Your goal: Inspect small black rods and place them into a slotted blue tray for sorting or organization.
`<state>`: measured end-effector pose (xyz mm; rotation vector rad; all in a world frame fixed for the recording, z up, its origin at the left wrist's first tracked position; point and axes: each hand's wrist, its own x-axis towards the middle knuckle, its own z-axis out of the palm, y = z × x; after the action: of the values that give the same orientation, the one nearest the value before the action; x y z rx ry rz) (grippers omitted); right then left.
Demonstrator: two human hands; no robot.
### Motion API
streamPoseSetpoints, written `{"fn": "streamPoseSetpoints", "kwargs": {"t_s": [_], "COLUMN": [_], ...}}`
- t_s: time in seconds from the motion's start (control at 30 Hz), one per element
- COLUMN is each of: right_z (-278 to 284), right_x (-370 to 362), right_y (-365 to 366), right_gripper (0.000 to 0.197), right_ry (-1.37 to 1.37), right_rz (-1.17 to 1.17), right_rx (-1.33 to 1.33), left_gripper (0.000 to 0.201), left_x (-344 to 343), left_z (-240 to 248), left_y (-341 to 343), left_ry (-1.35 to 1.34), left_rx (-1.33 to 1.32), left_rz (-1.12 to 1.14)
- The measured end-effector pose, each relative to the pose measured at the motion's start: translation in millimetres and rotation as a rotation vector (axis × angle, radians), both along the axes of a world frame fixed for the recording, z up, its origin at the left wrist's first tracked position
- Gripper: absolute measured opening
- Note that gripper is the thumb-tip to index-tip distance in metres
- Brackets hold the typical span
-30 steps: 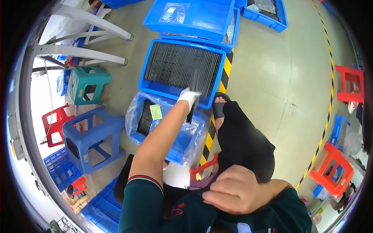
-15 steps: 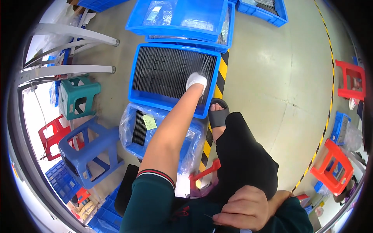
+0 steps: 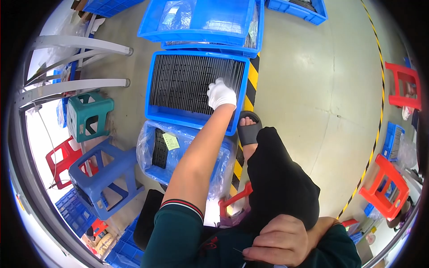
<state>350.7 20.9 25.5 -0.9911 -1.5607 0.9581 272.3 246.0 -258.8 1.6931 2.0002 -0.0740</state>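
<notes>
My left hand (image 3: 221, 94), in a white glove, reaches over a blue plastic bin (image 3: 196, 117) filled with rows of thin black strips (image 3: 178, 82). Its fingers are curled down at the strips toward the bin's right side; whether a strip is between them is hidden. My bare right hand (image 3: 279, 241) is closed near my lap. From its fingertips a thin, pointed sliver sticks out to the left, too small to name. Nearer me stands another blue bin (image 3: 178, 176) lined with clear plastic, with some black strips (image 3: 160, 149) and a yellow-green paper slip (image 3: 170, 141).
Stacked blue bins (image 3: 196, 38) with plastic bags stand beyond. On the left are a green stool (image 3: 89, 114), a blue stool (image 3: 105, 174) and grey table legs (image 3: 89, 82). Black-and-yellow floor tape (image 3: 252, 82) runs beside the bins. Red stools (image 3: 385, 187) stand far right.
My left hand has shifted slightly left, and its curled fingers now show. The strips at the bin's right, blurred before, look sharper. My right hand has stayed about where it was.
</notes>
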Motion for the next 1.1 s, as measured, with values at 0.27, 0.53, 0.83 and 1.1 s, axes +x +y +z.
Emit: {"fn": "streamPoseSetpoints", "kwargs": {"t_s": [0.27,0.53,0.83,1.1], "right_z": [0,-1,-5,-3], "right_x": [0,-1,-7,-12], "right_y": [-2,1,-12,-12], "right_gripper": [0.023,0.022,0.018,0.017], "right_ry": [-0.002,-0.010,-0.039,-0.021], "right_rz": [0.015,0.020,-0.018,-0.030], "right_rx": [-0.026,-0.052,-0.160,-0.152], "left_gripper": [0.037,0.041,0.049,0.094], "left_x": [-19,-20,-76,-90], "left_z": [-14,-24,-22,-4], "left_y": [-1,-11,-31,-57], "left_ry": [-0.023,-0.078,-0.155,-0.008], "left_rx": [0.091,0.168,0.196,0.311], "left_rz": [-0.049,-0.249,-0.344,-0.856]}}
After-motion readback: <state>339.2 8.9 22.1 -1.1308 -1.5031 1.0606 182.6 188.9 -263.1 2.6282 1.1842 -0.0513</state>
